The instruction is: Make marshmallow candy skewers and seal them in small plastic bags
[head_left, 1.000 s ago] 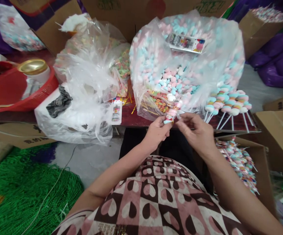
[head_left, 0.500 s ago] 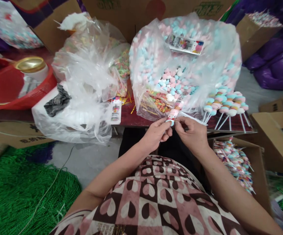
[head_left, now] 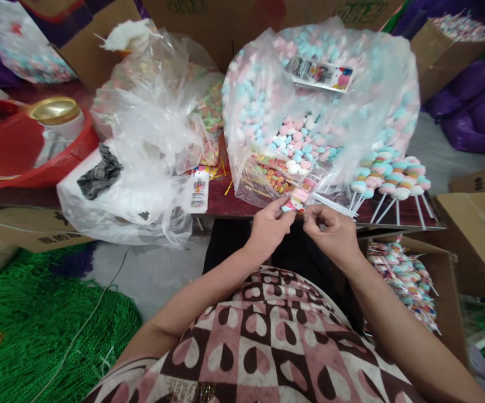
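My left hand is closed around a marshmallow stick in a clear printed wrapper, with pink, white and blue pieces showing. The wrapper's far end points toward the big bag. Just right of it, my right hand has thumb and forefinger pinched together; what they hold, if anything, is too small to make out. Beyond both hands a large clear bag lies open, full of pink, blue and white marshmallows with ring-shaped pieces at its front. White sticks lie beside my right hand.
Finished-looking marshmallow skewers rest at the table's right end. Below them, an open carton holds wrapped ones. To the left are a plastic bag, a printed packet stack and a red basket. Green strands cover the floor.
My right hand has moved slightly right, away from the wrapped marshmallow stick. The left hand still grips the stick, which is tilted a little differently.
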Demonstrator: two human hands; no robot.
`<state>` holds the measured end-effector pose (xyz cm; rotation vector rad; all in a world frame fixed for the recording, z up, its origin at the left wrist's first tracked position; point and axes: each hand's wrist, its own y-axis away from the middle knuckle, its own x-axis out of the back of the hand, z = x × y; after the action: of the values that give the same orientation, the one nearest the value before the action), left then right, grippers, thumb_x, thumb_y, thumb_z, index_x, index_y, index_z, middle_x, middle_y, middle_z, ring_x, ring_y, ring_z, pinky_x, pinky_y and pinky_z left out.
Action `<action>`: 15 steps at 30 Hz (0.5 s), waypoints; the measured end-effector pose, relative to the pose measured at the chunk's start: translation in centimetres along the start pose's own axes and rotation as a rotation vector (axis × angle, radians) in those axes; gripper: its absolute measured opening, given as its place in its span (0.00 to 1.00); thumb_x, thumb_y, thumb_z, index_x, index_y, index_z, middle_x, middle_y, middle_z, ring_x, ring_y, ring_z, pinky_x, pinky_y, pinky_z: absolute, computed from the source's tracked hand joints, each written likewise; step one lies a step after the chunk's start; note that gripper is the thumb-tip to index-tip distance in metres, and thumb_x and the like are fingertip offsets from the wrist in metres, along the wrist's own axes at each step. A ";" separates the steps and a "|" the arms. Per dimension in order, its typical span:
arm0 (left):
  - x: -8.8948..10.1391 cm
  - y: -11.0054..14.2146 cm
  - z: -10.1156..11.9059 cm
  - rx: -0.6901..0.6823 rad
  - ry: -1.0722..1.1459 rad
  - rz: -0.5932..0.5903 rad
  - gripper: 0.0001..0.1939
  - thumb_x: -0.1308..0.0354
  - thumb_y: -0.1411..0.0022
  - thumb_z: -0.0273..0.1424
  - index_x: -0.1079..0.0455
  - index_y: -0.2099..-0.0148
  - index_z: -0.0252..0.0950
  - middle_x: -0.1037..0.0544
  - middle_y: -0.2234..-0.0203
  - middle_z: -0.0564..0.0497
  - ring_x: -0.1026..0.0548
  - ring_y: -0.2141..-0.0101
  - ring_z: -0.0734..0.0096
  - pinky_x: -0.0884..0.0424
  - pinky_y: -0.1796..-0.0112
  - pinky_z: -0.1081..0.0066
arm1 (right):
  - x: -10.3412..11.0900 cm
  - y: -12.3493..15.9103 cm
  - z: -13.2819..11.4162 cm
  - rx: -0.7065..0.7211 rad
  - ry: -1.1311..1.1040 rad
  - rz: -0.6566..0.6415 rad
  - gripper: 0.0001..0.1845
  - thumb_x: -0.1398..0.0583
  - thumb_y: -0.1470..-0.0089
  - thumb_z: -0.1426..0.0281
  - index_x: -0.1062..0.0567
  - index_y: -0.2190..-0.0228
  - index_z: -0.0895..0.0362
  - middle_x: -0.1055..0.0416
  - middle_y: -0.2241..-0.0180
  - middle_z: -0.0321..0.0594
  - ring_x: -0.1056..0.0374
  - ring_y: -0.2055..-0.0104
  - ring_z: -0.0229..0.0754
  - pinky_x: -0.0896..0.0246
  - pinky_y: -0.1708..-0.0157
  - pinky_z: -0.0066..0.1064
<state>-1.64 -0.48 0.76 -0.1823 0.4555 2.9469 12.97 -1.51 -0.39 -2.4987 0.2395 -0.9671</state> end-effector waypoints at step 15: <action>0.6 -0.2 -0.6 0.146 0.292 -0.261 0.10 0.43 0.43 0.36 0.37 0.65 0.36 0.37 0.84 0.61 0.43 0.87 0.84 0.57 0.84 0.78 | 0.1 -0.1 -0.5 0.275 0.263 0.032 0.07 0.41 0.41 0.72 0.23 0.62 0.56 0.22 0.65 0.44 0.26 0.65 0.42 0.33 0.66 0.30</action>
<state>-2.14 -0.42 0.11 -0.6085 0.6290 2.6274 12.70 -1.61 0.03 -2.1136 0.2110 -1.2259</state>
